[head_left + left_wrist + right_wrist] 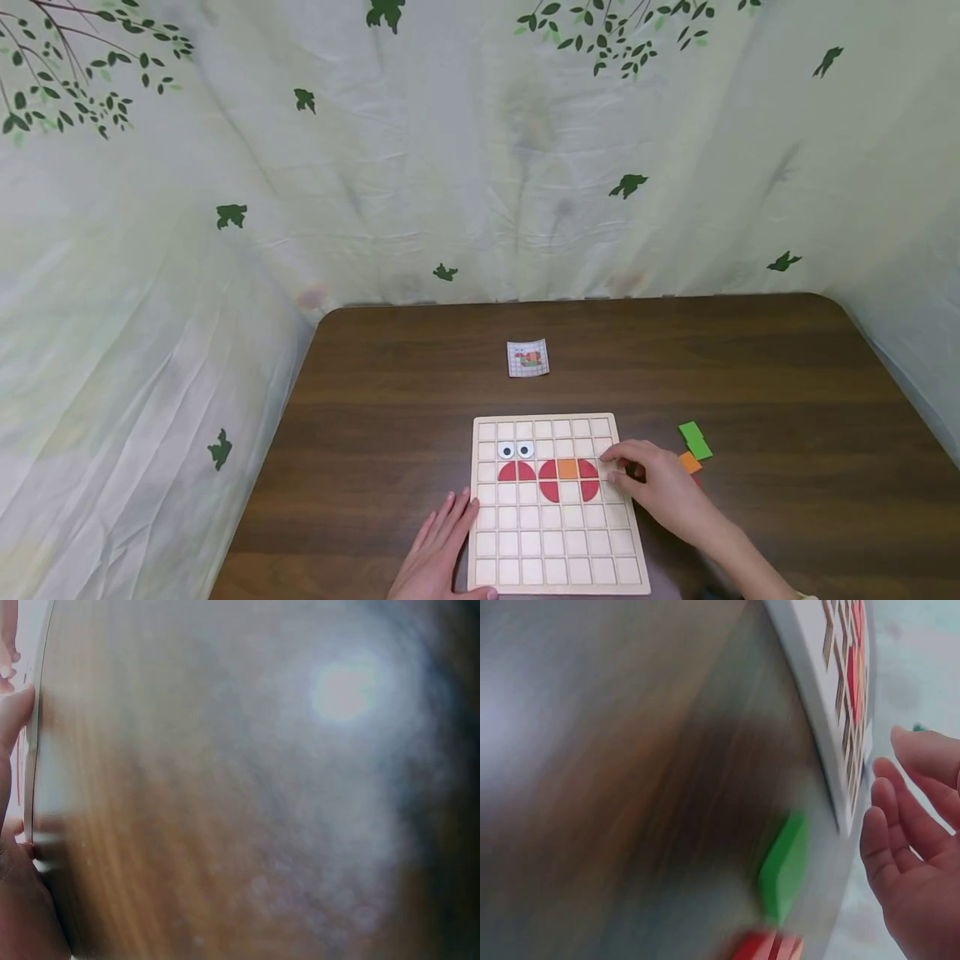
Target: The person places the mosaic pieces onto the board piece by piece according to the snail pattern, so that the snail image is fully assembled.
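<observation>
A white gridded board [552,544] lies on the table. On it sit two eye tiles [506,450], several red quarter-round tiles [549,490] and an orange square tile [567,469] between red ones. My left hand [438,550] rests along the board's left edge, fingers extended and thumb by the bottom edge. Over the right edge hovers my right hand [663,487], its fingers bent and thumb apart from the index finger, with no tile showing between them. From the right wrist, that hand [919,840] appears beside the board [821,712].
Green tiles [696,440], an orange tile [689,462] and a partly hidden red tile [698,481] lie right of the board, by my right hand. Beyond the board is a small picture card [528,358] on the brown table [390,400]. A leaf-and-bird-patterned curtain [465,167] hangs behind.
</observation>
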`<move>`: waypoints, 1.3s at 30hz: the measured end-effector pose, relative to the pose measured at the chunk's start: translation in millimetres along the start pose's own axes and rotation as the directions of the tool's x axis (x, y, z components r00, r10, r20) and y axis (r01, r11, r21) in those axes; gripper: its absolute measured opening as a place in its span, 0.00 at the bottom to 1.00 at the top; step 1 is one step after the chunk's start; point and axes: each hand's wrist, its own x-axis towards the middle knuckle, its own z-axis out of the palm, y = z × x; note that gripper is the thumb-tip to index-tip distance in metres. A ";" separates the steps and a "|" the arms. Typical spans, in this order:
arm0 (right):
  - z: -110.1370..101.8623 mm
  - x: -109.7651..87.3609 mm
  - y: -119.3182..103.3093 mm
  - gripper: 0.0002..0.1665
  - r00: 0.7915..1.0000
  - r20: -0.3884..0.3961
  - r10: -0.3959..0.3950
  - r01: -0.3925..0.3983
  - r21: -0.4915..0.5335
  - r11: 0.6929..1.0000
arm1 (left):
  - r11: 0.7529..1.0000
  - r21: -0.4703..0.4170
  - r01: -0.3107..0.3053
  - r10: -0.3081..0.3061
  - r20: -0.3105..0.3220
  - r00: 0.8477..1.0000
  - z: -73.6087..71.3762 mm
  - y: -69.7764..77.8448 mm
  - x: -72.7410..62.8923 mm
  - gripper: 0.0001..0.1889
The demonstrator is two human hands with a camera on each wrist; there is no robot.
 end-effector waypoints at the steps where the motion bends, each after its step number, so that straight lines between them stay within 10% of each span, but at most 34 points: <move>1: -3.5 -1.9 3.7 0.14 1.000 -0.015 -0.001 0.001 -0.015 1.000 | 1.000 0.000 0.002 -0.002 0.001 1.000 -0.1 -0.1 0.0 0.55; 19: -61.1 -22.8 62.0 0.25 0.999 -0.032 -0.039 0.033 -0.171 0.985 | 0.999 0.034 -0.016 0.017 -0.021 1.000 1.6 0.1 -1.3 0.55; 39: -47.4 -11.4 61.5 0.20 0.996 -0.017 -0.093 0.086 -0.245 0.966 | 0.999 0.030 -0.013 0.014 -0.027 1.000 1.8 0.3 -1.8 0.55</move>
